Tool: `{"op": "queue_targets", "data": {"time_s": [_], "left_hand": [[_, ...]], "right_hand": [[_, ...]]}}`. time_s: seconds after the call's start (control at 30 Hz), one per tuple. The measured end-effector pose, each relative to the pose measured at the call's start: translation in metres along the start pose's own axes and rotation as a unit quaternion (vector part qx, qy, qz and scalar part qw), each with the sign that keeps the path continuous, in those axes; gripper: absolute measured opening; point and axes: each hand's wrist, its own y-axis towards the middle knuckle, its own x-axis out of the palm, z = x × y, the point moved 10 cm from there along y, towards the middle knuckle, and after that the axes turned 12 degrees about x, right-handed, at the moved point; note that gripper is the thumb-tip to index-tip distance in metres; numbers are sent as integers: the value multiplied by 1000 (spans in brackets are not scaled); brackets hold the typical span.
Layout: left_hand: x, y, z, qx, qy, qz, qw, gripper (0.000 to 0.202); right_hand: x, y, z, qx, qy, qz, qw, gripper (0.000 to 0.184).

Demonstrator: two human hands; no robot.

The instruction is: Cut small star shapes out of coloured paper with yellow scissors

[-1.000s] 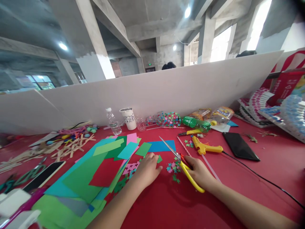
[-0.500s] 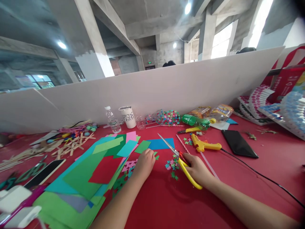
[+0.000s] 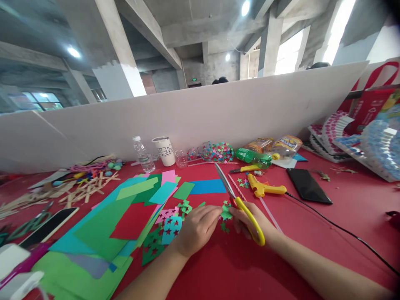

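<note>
My right hand [image 3: 251, 223] is closed on scissors [image 3: 229, 187] with yellow handles, their blades pointing up and away over the table. The fingers of my left hand [image 3: 201, 227] are pinched together, with a small green paper piece [image 3: 226, 212] at their tips. That piece reaches across to my right fingertips, and its exact shape is hard to make out. Several small paper stars [image 3: 224, 228] lie just under the hands. Left of my left hand are paper scraps with star-shaped holes, among them a light blue one [image 3: 171, 230].
Coloured paper sheets [image 3: 103, 221] spread across the left side. Beyond the hands lie a blue paper [image 3: 208, 186], a yellow glue gun [image 3: 265, 187] with its cord, and a utility knife [image 3: 246, 168]. A phone [image 3: 308, 185] is at right; bottles [image 3: 143, 154] stand along the white partition [image 3: 193, 121].
My left hand has moved right, to my right hand, and the green paper piece is now between their fingertips. The scissors have turned more upright. The view has shifted slightly.
</note>
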Motion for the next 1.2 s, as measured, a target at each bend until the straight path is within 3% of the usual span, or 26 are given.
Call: {"op": "queue_targets", "data": {"time_s": [0.1, 0.2, 0.27, 0.33, 0.43, 0.53, 0.63, 0.8, 0.9, 0.97, 1.07, 1.2], "left_hand": [[5, -1, -3, -15, -44, -6, 999, 31], [6, -6, -26, -140, -137, 29, 980, 26], [9, -16, -45, -260, -241, 76, 932, 22], [21, -22, -52, -338, -357, 91, 866, 24], [42, -20, -41, -361, -494, 43, 790, 26], [57, -20, -29, -356, -558, 0, 750, 20], [61, -21, -26, -357, -554, -15, 752, 22], [54, -21, -25, -346, -465, -54, 813, 20], [51, -20, -25, -341, -458, -56, 819, 19], [45, -22, -35, -353, -467, -10, 811, 22], [26, -30, -62, -384, -455, 123, 794, 24], [0, -46, -89, -405, -424, 278, 761, 22]], "right_hand": [[6, -1, 1, 12, 21, -26, 999, 21], [6, -2, 3, 17, 33, -20, 999, 14], [4, -3, 4, 19, 34, -8, 999, 13], [2, -2, 5, 22, 33, 1, 999, 14], [0, -2, 3, 18, 29, 9, 999, 13], [-2, -2, 2, 8, 24, 18, 1000, 13], [-2, -2, 1, -5, 15, 23, 1000, 14], [-3, -4, 0, -20, -8, 29, 999, 14], [-4, -5, -3, -20, -27, 27, 999, 19], [-4, -5, -4, -17, -45, 22, 999, 25], [-6, -4, -5, -15, -76, 15, 997, 35], [-8, -9, -11, -34, -187, 19, 982, 31]]}}
